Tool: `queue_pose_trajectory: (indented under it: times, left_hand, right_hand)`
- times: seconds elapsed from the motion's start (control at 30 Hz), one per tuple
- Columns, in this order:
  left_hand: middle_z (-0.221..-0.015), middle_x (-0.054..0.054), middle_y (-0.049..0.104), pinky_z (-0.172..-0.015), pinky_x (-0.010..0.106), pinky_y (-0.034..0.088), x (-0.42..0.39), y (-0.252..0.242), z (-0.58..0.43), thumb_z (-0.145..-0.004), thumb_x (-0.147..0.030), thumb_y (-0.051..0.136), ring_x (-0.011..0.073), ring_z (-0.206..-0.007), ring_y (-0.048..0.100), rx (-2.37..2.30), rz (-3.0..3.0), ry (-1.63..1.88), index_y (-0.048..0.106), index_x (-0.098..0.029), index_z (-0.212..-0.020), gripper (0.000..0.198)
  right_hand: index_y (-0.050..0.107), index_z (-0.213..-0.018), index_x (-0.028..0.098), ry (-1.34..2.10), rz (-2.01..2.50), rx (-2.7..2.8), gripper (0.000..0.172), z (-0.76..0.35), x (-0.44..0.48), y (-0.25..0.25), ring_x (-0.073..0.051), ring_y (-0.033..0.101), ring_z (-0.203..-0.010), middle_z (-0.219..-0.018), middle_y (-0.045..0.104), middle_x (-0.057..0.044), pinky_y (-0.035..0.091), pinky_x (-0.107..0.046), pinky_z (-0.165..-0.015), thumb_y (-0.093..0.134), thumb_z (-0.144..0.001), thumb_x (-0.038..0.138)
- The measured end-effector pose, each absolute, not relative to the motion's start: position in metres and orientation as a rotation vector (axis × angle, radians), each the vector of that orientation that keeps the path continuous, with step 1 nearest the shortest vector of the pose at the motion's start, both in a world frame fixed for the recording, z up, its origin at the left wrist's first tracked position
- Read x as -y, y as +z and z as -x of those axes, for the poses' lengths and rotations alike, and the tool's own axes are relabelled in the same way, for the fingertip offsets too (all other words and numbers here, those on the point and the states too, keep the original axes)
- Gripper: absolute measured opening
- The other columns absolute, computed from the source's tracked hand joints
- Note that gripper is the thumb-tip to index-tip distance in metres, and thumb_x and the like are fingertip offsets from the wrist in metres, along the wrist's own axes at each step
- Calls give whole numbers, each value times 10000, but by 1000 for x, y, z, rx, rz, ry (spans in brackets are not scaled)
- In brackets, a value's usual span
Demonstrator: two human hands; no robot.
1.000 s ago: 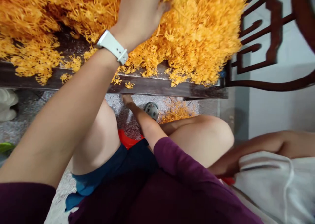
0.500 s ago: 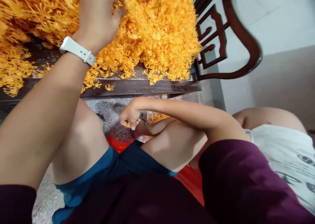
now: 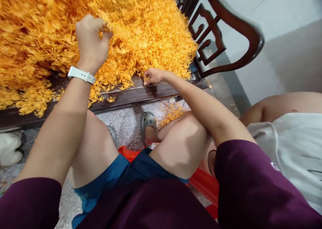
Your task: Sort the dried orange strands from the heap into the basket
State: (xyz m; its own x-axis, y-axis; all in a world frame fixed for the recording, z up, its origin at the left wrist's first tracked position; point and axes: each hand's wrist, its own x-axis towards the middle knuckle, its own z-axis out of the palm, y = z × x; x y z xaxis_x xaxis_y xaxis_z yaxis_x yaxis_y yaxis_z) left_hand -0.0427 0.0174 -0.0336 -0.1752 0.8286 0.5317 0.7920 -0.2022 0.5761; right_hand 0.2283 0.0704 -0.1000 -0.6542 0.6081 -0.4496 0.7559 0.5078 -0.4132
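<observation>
A big heap of yellow-orange, spidery pieces that look like plastic flower parts (image 3: 153, 31) covers the dark wooden seat or table (image 3: 120, 97). My left hand (image 3: 92, 41), with a pale watch on its wrist, is over the middle of this heap. Its thumb and fingers are closed at a yellow flower piece (image 3: 108, 27); the fingertips partly blend into the pile. At the front edge of the wood, below the heap, is my right hand (image 3: 154, 76). Its fingers are curled together, and what they pinch is too small to make out.
One loose yellow piece (image 3: 111, 99) lies on the front ledge. More yellow pieces (image 3: 173, 114) are on the speckled floor beside my foot. A carved wooden armrest (image 3: 241, 62) rises at the right. Another person in a white garment (image 3: 297, 138) sits close on my right.
My right hand has risen from between my knees to the wooden edge by the heap. My left hand stays over the heap, and the view has shifted.
</observation>
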Motion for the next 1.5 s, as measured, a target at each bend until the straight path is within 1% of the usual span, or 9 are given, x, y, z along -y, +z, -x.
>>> queue_pose_trajectory:
  times: [0.2,0.33,0.5,0.7,0.87,1.07,1.17,1.27,1.5]
  left_hand:
    - [-838,-1,611,-1064,433,485,-20,-40,46,-847,-275,811,181,-899,505,-1956,-1890,1451,586,-214,-758,249]
    - [-783,-3,571,-984,424,501,-21,-42,45,-849,-219,763,177,-858,535,-1938,-1957,1544,545,-221,-714,256]
    - [-786,32,612,-944,456,510,-18,-41,44,-851,-227,716,255,-894,634,-1895,-1917,1687,532,-244,-711,232]
    - [-926,70,674,-1069,481,490,-20,-46,43,-903,-315,686,282,-1064,676,-1896,-1802,1678,554,-232,-778,200]
    - [-941,84,696,-1065,463,501,-20,-47,34,-905,-267,644,281,-1050,683,-1877,-1820,1643,636,-226,-862,61]
    - [-1048,113,711,-1109,498,487,-14,-41,28,-903,-408,717,328,-1146,670,-1803,-1920,1624,663,-218,-1220,373]
    - [-1180,158,682,-1115,501,490,-12,-37,27,-915,-570,700,341,-1188,651,-1795,-1918,1648,618,-231,-1330,542]
    - [-1200,161,657,-1116,498,495,-11,-36,27,-989,-634,538,327,-1196,648,-1838,-1858,1689,618,-263,-1339,516]
    - [-1210,166,622,-1127,544,482,-15,-46,32,-1008,-599,513,338,-1214,632,-1861,-1844,1626,619,-275,-1301,449]
  right_hand:
    - [751,-1140,66,-404,-1321,-2773,304,-202,-83,-113,-298,683,-1073,-1103,757,-155,480,-327,-906,793,-900,247]
    - [718,-1260,78,-235,-1444,-2746,359,-195,-80,-103,-377,710,-1100,-1180,738,-239,523,-387,-893,739,-932,223]
    - [788,-1120,93,-131,-1410,-2644,377,-180,-77,-87,-412,721,-1112,-1134,757,-252,556,-414,-880,841,-865,365]
    - [814,-1019,169,-549,-1069,-2547,273,-188,-94,-47,-256,742,-934,-944,785,-103,551,-347,-837,845,-861,390]
    - [736,-1039,143,-1017,-1312,-2818,532,-197,-86,-1,-192,663,-706,-835,740,-104,580,-333,-699,658,-940,661]
    - [582,-998,181,-1433,-1837,-2916,243,-177,-84,13,-129,586,-601,-828,680,-74,541,-240,-566,474,-1067,388]
    - [546,-1145,188,-1413,-2174,-2996,274,-182,-100,22,-129,623,-644,-886,677,-73,532,-217,-568,398,-1087,412]
    - [515,-1272,186,-1379,-2537,-3031,447,-199,-118,30,-150,671,-694,-914,674,-89,538,-234,-578,249,-1101,502]
    - [617,-1200,212,-1037,-2756,-3247,767,-256,-154,26,-188,730,-802,-1011,682,-139,560,-293,-623,94,-1023,743]
